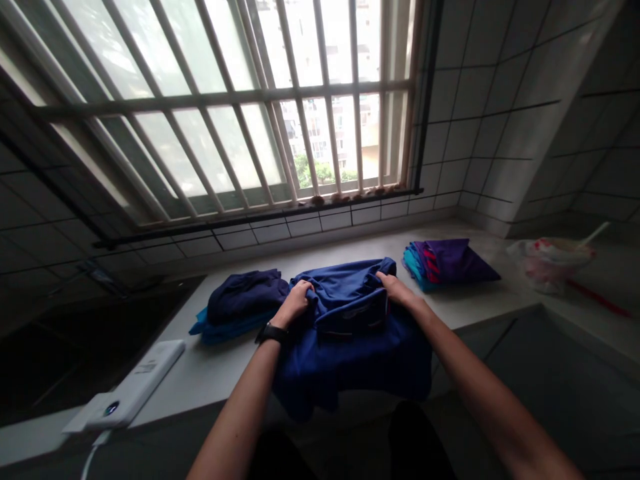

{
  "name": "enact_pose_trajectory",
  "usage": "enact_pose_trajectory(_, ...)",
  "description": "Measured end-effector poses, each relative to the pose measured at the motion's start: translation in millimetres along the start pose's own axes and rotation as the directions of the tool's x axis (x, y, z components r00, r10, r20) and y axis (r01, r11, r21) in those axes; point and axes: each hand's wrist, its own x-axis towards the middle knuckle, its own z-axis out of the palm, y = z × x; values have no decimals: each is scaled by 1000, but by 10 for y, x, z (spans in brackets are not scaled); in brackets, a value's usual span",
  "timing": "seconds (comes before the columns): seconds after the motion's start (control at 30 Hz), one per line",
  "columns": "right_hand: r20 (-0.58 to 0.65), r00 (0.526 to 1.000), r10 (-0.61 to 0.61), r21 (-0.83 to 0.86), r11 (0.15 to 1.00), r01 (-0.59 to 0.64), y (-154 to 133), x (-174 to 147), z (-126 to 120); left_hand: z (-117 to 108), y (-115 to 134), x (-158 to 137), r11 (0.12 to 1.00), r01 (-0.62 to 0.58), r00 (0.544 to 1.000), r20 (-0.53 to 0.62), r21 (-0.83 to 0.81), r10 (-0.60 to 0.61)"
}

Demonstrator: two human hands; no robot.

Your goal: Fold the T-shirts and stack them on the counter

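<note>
A blue shirt lies partly on the counter, and its lower part hangs over the front edge. My left hand is closed on the cloth at the shirt's left side, with a black band on the wrist. At the opposite side my right hand grips the same cloth near its upper right corner. Between the two hands the fabric is gathered, with the neckline part facing me. Left of the shirt sits a pile of dark navy clothes over bright blue cloth.
A bundle of purple, red and teal clothes rests at the back right. Farther right stands a plastic-wrapped bowl. A white power bank with a cable lies on the counter beside the dark sink area. Behind is a barred window.
</note>
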Motion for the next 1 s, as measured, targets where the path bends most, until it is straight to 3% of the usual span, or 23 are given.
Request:
enact_pose_trajectory(0.1,-146,986,-81,82,992,94,37,-164,-129,-251,77,-240,992,-73,989,-134,-105,59)
enact_pose_trajectory(0.17,-272,950,-152,153,968,199,140,-418,-174,-396,66,-517,979,-112,973,-221,-171,73)
enact_pose_trajectory(0.23,-323,934,-152,191,956,222,268,-709,-159,-452,11,-811,975,-106,960,-276,-195,49)
enact_pose_trajectory(0.33,-171,980,-97,200,971,131,416,-1060,-46,-340,-101,-1145,987,-48,986,-164,-152,23)
enact_pose_trajectory(0.43,-39,996,-79,145,986,83,472,-1250,42,-158,-188,-1294,998,-14,1000,-11,-65,13)
enact_pose_trajectory(0.6,87,995,-46,-50,997,51,439,-1451,-213,-242,-250,-1385,995,-6,999,45,96,2)
enact_pose_trajectory(0.67,93,995,-25,-103,994,35,376,-1487,-370,-339,-216,-1413,978,16,997,65,209,-30)
enact_pose_trajectory(0.73,-33,999,-9,-137,991,5,281,-1463,-446,-349,-133,-1409,956,10,999,37,294,-22)
enact_pose_trajectory(0.83,-153,988,12,-159,987,-37,121,-1356,-332,-124,21,-1323,937,-83,996,-5,340,91)
enact_pose_trajectory(0.9,-69,993,99,-225,968,-112,43,-1304,-152,111,73,-1243,911,-98,994,-8,401,111)
enact_pose_trajectory(1.0,0,973,232,-371,903,-216,0,-1302,99,370,44,-1176,856,-11,1000,-17,517,23)
